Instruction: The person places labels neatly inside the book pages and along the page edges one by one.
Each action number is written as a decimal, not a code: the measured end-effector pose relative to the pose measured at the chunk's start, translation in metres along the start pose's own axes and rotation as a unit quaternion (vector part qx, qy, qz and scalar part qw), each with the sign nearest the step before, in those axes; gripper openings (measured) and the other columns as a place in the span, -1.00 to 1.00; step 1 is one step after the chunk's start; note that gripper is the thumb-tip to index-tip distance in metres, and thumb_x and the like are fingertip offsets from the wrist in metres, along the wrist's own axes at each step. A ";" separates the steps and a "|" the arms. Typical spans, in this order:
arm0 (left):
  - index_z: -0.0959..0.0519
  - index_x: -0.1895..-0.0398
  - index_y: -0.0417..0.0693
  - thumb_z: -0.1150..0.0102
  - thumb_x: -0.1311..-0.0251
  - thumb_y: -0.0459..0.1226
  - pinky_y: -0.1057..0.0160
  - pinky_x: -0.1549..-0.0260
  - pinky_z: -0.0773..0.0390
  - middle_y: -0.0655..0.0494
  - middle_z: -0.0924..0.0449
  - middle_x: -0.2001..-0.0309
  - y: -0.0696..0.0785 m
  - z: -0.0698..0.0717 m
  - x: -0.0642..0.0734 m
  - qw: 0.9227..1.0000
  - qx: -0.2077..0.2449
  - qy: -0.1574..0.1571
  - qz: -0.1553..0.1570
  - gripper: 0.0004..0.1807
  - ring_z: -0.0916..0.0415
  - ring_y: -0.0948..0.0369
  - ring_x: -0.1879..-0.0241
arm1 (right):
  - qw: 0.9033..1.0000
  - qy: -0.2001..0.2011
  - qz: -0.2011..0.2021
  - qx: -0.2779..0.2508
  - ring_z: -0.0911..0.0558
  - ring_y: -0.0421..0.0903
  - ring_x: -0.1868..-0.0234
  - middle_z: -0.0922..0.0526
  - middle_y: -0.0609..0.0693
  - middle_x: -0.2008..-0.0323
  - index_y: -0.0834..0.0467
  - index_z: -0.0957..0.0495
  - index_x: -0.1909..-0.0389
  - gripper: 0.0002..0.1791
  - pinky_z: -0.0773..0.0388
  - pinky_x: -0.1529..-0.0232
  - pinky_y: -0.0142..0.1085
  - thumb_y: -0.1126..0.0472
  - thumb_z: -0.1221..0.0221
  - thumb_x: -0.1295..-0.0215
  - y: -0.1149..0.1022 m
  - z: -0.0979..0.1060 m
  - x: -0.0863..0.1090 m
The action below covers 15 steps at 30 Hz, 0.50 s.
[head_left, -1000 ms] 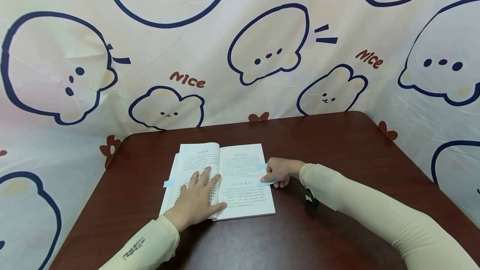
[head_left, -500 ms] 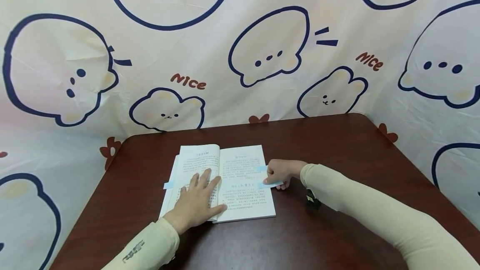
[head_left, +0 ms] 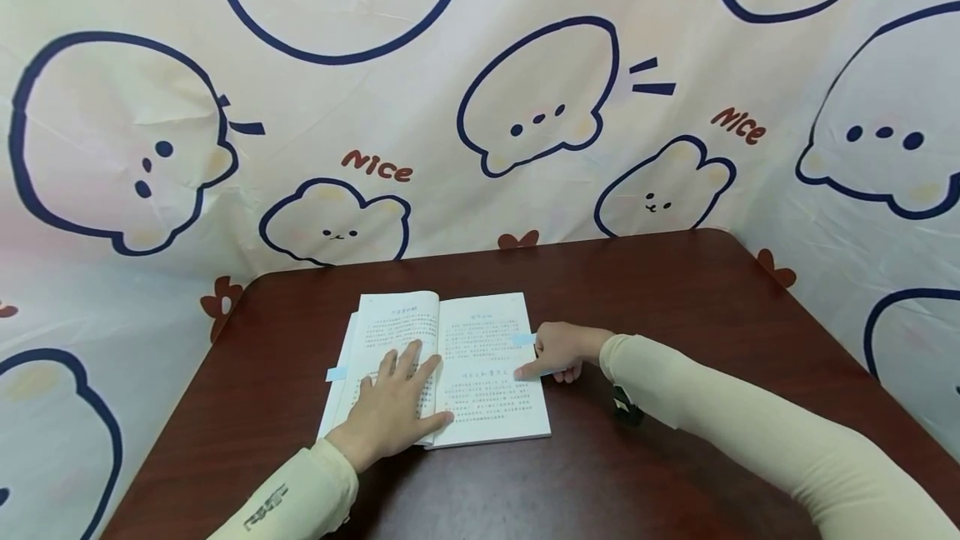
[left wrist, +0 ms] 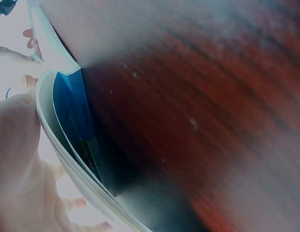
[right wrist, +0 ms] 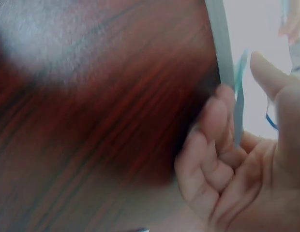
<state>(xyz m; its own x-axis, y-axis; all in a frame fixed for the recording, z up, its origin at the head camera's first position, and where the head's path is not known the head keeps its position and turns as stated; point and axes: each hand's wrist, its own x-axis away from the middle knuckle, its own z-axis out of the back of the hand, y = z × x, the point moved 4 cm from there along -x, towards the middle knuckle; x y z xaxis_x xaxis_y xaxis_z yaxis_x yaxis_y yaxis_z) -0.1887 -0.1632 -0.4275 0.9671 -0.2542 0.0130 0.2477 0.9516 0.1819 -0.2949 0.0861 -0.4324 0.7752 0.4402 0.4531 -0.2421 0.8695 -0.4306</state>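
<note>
An open book (head_left: 487,417) with printed pages lies on the brown table. My left hand (head_left: 388,408) rests spread across its left page and centre fold. At the right page's edge is my right hand (head_left: 562,350), its thumb laid along a pale blue sticky tab (right wrist: 240,101) and its other fingers curled beside the book's edge. The thumb covers most of that tab in the head view. Just above it a second blue tab (head_left: 523,340) sticks to the same page. In the left wrist view the blue cover (left wrist: 75,104) shows under the raised pages.
Another blue tab (head_left: 337,373) juts from the book's left side. The dark table (head_left: 637,290) stretches around the book. A cloth backdrop (head_left: 435,98) with cartoon outlines hangs behind the table and along its sides.
My right thumb has drawn back, then slid left over the lower tab onto the page. The left hand has kept its place. The head view has tilted up slightly.
</note>
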 end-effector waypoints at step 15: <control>-0.32 -0.50 0.08 -0.28 -0.16 0.25 -0.57 -0.11 -0.32 -0.16 -0.08 -0.58 -0.001 -0.001 -0.001 1.000 0.006 -0.003 0.000 -0.10 -0.09 -0.33 -0.50 | 0.999 -0.019 0.018 -0.025 -0.50 -0.22 0.72 -0.53 -0.09 0.75 0.06 -0.42 0.77 -0.48 -0.54 0.61 -0.40 -0.04 -0.41 -0.23 -0.001 0.003 0.004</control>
<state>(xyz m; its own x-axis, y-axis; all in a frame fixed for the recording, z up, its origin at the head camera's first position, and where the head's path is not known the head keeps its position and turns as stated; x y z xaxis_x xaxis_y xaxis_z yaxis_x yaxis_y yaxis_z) -0.1895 -0.1634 -0.4286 0.9668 -0.2548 0.0197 0.2464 0.9497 0.1932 -0.2934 0.0875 -0.4283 0.7440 0.4804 0.4645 -0.2396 0.8407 -0.4857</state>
